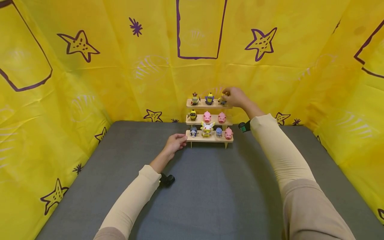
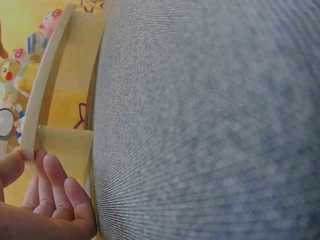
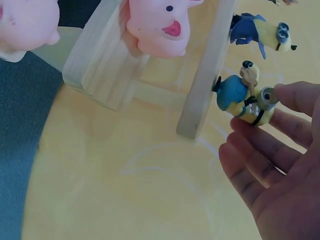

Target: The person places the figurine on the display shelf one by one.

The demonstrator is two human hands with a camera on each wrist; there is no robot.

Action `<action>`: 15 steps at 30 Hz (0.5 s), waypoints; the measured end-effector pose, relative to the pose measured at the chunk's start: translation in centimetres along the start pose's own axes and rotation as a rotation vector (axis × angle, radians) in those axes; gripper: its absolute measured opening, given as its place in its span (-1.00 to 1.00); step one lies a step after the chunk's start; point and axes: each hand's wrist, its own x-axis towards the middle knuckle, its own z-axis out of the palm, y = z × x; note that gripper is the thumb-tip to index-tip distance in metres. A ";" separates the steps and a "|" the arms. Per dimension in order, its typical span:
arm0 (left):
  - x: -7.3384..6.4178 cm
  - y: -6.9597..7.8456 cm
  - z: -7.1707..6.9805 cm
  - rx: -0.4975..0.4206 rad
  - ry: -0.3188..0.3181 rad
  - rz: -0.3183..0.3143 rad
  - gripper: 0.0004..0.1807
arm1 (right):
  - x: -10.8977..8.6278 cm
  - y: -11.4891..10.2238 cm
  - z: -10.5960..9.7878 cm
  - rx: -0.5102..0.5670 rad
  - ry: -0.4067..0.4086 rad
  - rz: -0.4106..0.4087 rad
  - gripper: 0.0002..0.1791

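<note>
A three-tier wooden display shelf (image 1: 207, 140) stands at the back of the grey surface. My left hand (image 1: 176, 142) pinches the left end of its lowest tier between thumb and forefinger. At the right end of the top tier, my right hand (image 3: 280, 155) pinches a yellow minion figure (image 3: 244, 102) with blue overalls by its head; its feet are at the board. Beside it stands another minion figure in blue (image 1: 209, 98), then a crowned yellow figure (image 1: 195, 98).
Pink pigs (image 1: 207, 116) and a yellow-and-black figure (image 1: 193, 115) stand on the middle tier. The lowest tier bears a white-horned yellow figure (image 1: 206, 130), a dark-blue figure (image 1: 193, 131), a small blue figure (image 1: 219, 132) and another pig (image 1: 229, 133). A yellow printed cloth (image 1: 150, 83) hangs close behind.
</note>
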 end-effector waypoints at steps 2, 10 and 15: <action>0.0 0.0 0.0 -0.002 0.001 0.001 -0.64 | -0.1 0.0 0.0 0.008 -0.004 0.002 -0.53; 0.1 0.0 0.0 -0.008 0.001 -0.003 -0.64 | 0.3 0.3 0.2 0.008 0.005 -0.012 -0.53; 0.2 -0.1 0.1 -0.009 0.000 0.002 -0.64 | 0.1 0.4 0.2 0.017 0.016 -0.021 -0.51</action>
